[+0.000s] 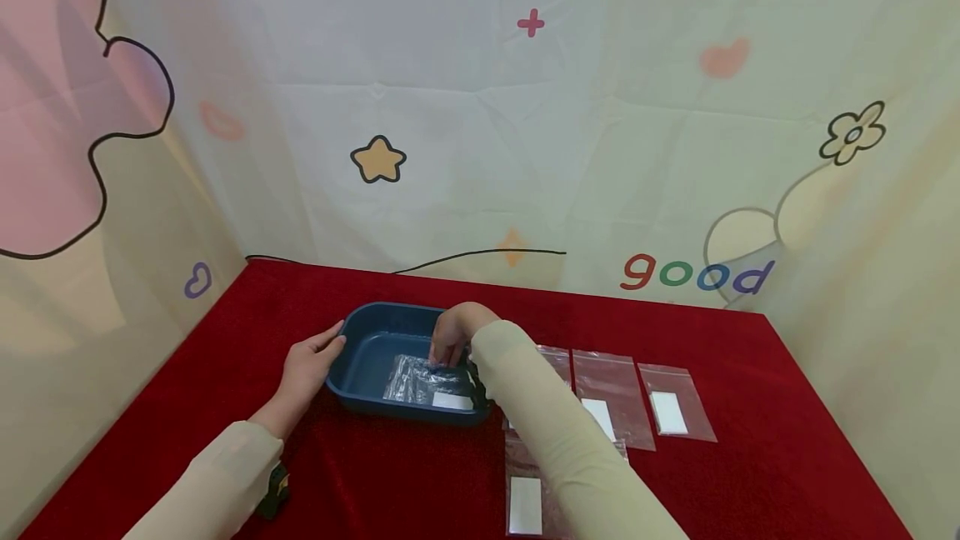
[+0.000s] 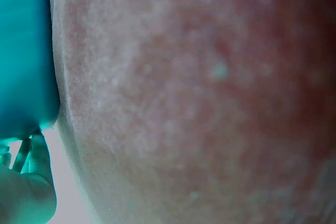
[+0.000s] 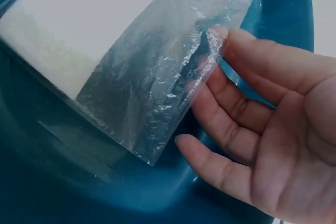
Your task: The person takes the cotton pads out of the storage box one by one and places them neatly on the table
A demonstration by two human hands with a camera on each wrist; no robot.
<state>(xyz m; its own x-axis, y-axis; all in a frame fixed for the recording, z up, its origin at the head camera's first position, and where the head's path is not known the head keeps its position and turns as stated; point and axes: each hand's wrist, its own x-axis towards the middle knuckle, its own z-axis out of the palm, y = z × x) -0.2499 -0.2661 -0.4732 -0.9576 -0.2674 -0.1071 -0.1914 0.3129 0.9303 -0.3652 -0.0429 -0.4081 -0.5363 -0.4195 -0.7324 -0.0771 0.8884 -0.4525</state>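
A blue plastic basin [image 1: 367,340] sits on the red cloth, with clear plastic zip bags inside it. My left hand [image 1: 303,365] holds the basin's left rim, thumb at the rim and fingers along the outer wall. In the left wrist view, the fingers [image 2: 39,156] meet the basin's side [image 2: 26,51], while blurred skin fills most of that view. Reaching into the basin, my right hand [image 1: 453,336] pinches the edge of a clear zip bag [image 3: 152,93] between thumb and fingers. A white card [image 3: 79,19] shows inside this bag.
Right of the basin, several clear zip bags with white cards lie on the red cloth [image 1: 390,482], including one at the far right [image 1: 678,402] and one in front [image 1: 525,498]. My right sleeve [image 1: 562,432] covers part of them. A printed curtain [image 1: 465,132] hangs behind the table.
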